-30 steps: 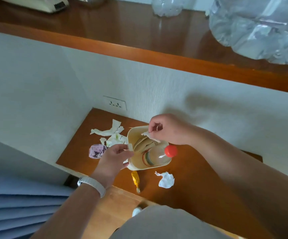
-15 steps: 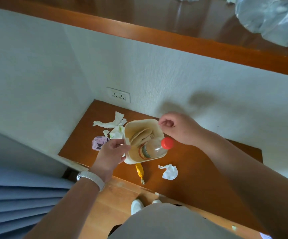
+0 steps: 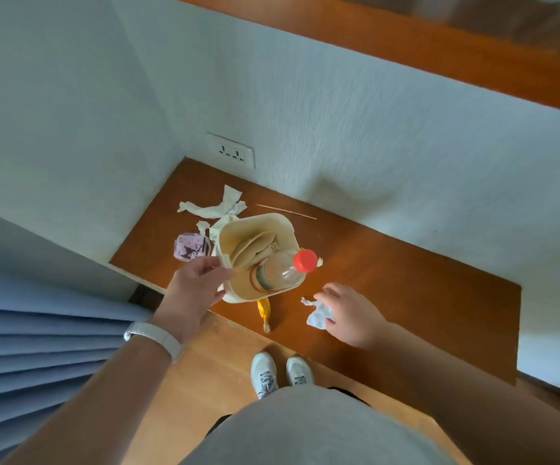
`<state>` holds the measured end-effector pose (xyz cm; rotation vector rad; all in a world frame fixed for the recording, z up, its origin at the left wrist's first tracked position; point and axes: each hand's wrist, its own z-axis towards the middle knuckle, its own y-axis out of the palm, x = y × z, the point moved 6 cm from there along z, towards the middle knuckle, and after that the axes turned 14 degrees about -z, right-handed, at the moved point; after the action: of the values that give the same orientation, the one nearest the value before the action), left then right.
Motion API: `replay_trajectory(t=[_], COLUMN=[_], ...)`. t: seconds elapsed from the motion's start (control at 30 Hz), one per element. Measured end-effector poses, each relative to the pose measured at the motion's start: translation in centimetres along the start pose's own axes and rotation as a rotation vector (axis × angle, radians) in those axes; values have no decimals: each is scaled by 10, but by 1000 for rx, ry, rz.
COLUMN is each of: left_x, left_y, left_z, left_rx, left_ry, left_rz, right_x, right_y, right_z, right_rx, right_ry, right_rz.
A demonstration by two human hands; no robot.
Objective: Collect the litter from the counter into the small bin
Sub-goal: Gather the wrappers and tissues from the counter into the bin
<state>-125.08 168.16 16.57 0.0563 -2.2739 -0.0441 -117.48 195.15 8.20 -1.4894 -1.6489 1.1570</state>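
A small cream bin (image 3: 280,226) stands on the brown counter (image 3: 406,283). It holds paper scraps and a clear bottle with a red cap (image 3: 304,260) sticking out. My left hand (image 3: 196,286) grips the bin's near-left rim. My right hand (image 3: 352,313) rests on a crumpled white paper (image 3: 317,315) to the right of the bin, fingers curled around it. White torn tissue (image 3: 216,208) and a pink wrapper (image 3: 191,246) lie left of the bin. A yellow wrapper (image 3: 264,310) lies in front of it. A thin wooden stick (image 3: 287,211) lies behind.
A wall socket (image 3: 231,151) sits above the counter's back left corner. A wooden shelf (image 3: 406,45) overhangs above. Blue curtain folds (image 3: 37,347) hang at the left. My shoes (image 3: 280,372) stand on the wooden floor below the counter's front edge.
My right hand left the bin's far rim and came down to the crumpled white paper on the counter. My left hand stayed on the bin's rim.
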Motion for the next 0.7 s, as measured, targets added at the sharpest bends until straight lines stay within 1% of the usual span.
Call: replay_trajectory(t=[0.13, 0.23, 0.33, 0.53, 0.63, 0.7], left_x=[-2, -1, -3, -5, -5, -4], left_y=[-2, -2, -3, 0, 1, 1], left_z=[-6, -12, -16, -28, -33, -35], left_rx=[31, 40, 65, 117, 155, 170], left_ry=[9, 15, 14, 22, 38, 53], left_rz=[-3, 4, 4, -27, -41, -34], right_x=[-5, -4, 1, 7, 9, 0], right_y=[26, 34, 38, 25, 6, -14], right_z=[0, 2, 6, 10, 12, 10], right_rx=[52, 103, 116, 145, 212, 269], right_ry=[-80, -98, -108, -160, -181, -250], right_rz=[-125, -142, -149, -131, -110, -131])
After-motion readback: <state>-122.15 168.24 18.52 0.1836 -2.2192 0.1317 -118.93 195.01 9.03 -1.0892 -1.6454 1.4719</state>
